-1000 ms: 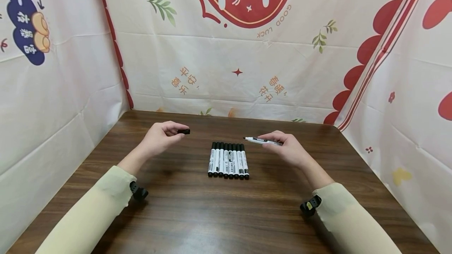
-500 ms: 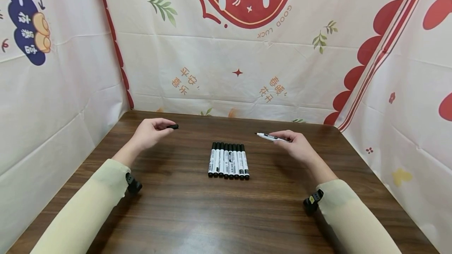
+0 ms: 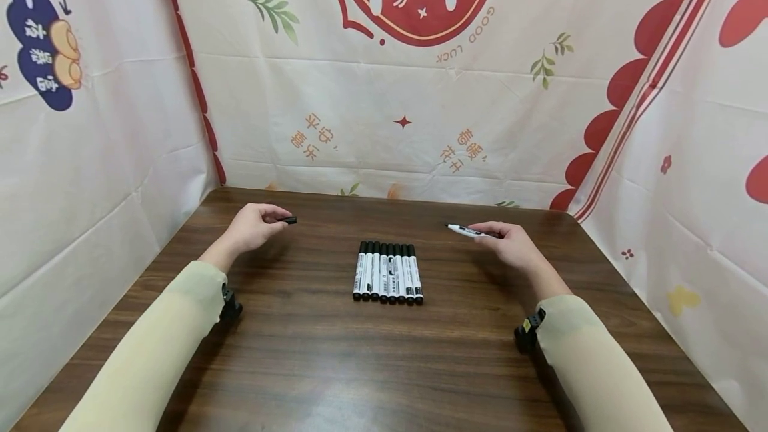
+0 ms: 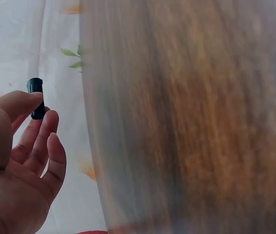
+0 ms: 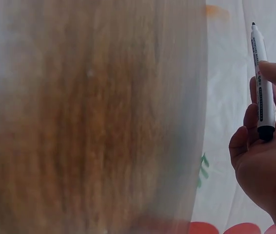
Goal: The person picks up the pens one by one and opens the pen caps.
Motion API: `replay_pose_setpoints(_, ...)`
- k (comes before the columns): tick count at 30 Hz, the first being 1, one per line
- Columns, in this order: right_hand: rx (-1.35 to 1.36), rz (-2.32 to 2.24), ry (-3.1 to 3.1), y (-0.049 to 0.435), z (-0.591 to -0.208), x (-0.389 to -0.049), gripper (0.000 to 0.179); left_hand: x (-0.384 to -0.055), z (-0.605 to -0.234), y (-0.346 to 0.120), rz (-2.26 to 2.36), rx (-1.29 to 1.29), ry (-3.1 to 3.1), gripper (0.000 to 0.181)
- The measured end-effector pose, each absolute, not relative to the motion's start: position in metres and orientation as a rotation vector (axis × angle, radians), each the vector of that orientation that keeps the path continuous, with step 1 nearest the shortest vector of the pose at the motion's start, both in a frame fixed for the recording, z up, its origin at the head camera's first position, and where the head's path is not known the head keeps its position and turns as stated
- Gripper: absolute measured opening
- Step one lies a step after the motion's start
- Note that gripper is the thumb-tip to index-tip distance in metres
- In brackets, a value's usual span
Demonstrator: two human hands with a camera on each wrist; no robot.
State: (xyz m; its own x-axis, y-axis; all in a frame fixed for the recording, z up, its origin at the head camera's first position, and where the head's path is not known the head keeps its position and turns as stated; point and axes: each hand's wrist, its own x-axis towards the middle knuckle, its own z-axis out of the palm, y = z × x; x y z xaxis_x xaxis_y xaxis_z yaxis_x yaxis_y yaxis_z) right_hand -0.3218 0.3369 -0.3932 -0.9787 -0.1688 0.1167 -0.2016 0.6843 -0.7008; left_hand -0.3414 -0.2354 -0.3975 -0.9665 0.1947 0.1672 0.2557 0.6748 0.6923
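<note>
Head view: cap (image 3: 291,220) and marker (image 3: 462,229) held apart

The left grip (image 3: 255,227) pinches the short, black, cylindrical cap; the right grip (image 3: 510,243) pinches the slim white marker, tip bare, over the wood-grained worktop (image 3: 360,352). Between them lie eight capped markers (image 3: 384,275), lettering too small to read. The creased cloth (image 3: 360,85) reads "GOOD LUCK" below a cut-off red emblem (image 3: 417,27).
</note>
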Motion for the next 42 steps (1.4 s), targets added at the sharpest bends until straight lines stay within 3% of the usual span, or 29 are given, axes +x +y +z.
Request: replay_pose_setpoints(42,-0.039,1.012,-3.105,0.355,-0.413,-0.38,0.046,-0.395,-0.416,-0.247,-1.09,-0.226,-2.98,0.028)
